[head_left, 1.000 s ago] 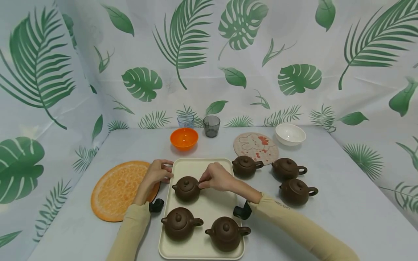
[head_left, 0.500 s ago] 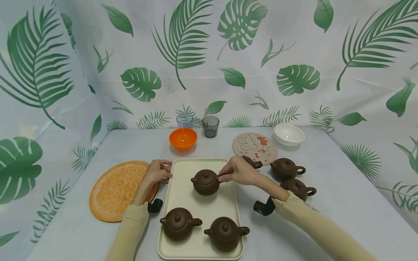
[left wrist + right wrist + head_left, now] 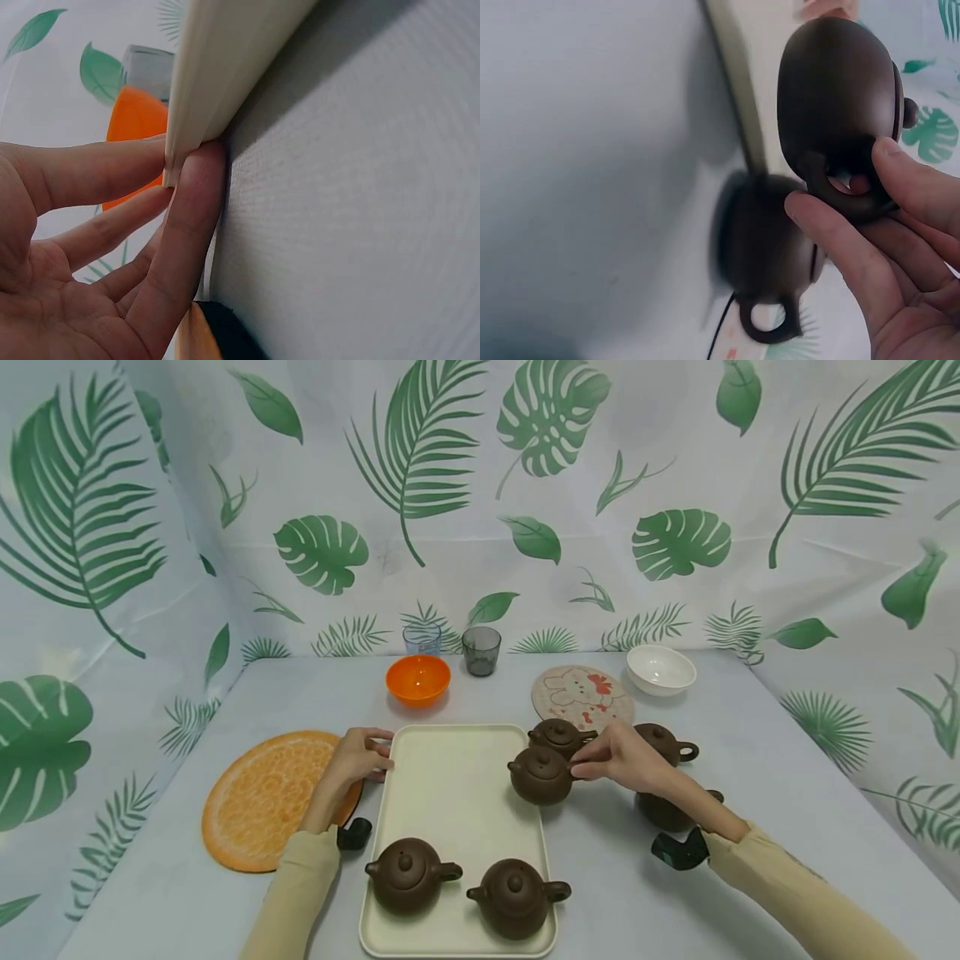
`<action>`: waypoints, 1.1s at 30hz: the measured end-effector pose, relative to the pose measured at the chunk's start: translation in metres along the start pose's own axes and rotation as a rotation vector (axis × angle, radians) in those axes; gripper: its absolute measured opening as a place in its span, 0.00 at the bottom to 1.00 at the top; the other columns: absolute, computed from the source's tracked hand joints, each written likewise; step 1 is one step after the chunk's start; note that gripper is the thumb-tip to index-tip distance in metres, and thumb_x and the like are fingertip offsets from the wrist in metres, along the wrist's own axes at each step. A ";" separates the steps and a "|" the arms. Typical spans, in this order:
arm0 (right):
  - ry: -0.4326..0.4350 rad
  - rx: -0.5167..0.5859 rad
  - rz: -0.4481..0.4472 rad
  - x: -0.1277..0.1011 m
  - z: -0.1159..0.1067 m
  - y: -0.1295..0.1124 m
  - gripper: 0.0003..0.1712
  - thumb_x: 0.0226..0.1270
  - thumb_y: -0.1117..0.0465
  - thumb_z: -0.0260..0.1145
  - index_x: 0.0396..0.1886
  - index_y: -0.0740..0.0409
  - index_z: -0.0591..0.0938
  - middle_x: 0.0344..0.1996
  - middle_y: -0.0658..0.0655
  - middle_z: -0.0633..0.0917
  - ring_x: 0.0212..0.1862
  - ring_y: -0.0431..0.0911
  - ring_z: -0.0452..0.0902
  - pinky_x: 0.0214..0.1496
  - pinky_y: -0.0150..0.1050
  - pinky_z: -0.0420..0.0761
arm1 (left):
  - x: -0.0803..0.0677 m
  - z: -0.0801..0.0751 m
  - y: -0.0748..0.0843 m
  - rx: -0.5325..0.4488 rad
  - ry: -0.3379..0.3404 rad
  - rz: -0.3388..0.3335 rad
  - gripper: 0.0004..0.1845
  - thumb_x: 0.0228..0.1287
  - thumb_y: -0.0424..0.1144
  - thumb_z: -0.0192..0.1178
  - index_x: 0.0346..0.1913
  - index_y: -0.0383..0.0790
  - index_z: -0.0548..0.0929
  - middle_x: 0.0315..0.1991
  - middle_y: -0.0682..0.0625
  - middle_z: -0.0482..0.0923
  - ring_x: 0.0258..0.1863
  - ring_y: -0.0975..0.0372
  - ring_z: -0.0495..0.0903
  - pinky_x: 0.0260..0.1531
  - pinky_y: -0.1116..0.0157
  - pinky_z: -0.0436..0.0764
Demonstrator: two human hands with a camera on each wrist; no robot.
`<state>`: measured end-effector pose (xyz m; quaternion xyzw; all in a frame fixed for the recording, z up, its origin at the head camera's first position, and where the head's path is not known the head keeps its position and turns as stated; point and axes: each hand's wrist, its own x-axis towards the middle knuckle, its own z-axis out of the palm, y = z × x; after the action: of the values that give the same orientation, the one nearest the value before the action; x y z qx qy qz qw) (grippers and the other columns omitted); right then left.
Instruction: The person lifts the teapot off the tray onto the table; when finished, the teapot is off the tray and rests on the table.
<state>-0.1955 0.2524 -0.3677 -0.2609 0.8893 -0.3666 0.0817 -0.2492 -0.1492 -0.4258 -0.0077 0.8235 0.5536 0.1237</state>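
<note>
My right hand (image 3: 628, 758) pinches the handle of a dark brown teapot (image 3: 540, 775), held up over the right edge of the cream tray (image 3: 450, 793). In the right wrist view, thumb and finger close on the handle of the raised teapot (image 3: 836, 90), whose spout is hidden. Another teapot (image 3: 769, 232) stands on the table just beyond it. My left hand (image 3: 358, 758) holds the tray's left rim; in the left wrist view its fingers pinch the tray edge (image 3: 202, 82) from above and below. Two teapots, one on the left (image 3: 406, 877) and one on the right (image 3: 515, 897), stand at the tray's near end.
Right of the tray stand teapots at the back (image 3: 557, 735), farther right (image 3: 660, 740) and partly behind my arm (image 3: 663, 814). An orange-slice mat (image 3: 262, 802) lies left. Behind are an orange bowl (image 3: 417, 681), grey glass (image 3: 482, 652), blue glass (image 3: 422, 639), rabbit mat (image 3: 573, 693) and white bowl (image 3: 662, 670).
My right hand has carried the teapot from the left of the tray's far half rightward to the tray's right edge. The left hand has stayed at the left rim.
</note>
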 end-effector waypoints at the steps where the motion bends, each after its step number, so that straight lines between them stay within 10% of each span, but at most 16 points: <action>1: 0.003 -0.012 -0.001 -0.002 0.000 0.002 0.09 0.58 0.65 0.70 0.36 0.66 0.88 0.29 0.55 0.89 0.30 0.36 0.81 0.28 0.29 0.76 | 0.000 0.000 0.000 -0.001 0.002 0.000 0.26 0.52 0.20 0.63 0.57 0.25 0.75 0.32 0.41 0.77 0.21 0.60 0.78 0.24 0.64 0.84; 33: -0.017 -0.070 -0.026 -0.021 -0.006 0.028 0.06 0.53 0.68 0.72 0.31 0.67 0.89 0.28 0.56 0.88 0.32 0.34 0.82 0.32 0.30 0.82 | -0.002 0.002 0.002 0.000 0.021 -0.002 0.26 0.50 0.19 0.63 0.56 0.25 0.76 0.31 0.41 0.77 0.21 0.60 0.78 0.24 0.65 0.84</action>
<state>-0.1911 0.2839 -0.3837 -0.2781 0.8975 -0.3339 0.0755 -0.2471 -0.1465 -0.4241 -0.0143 0.8247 0.5535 0.1155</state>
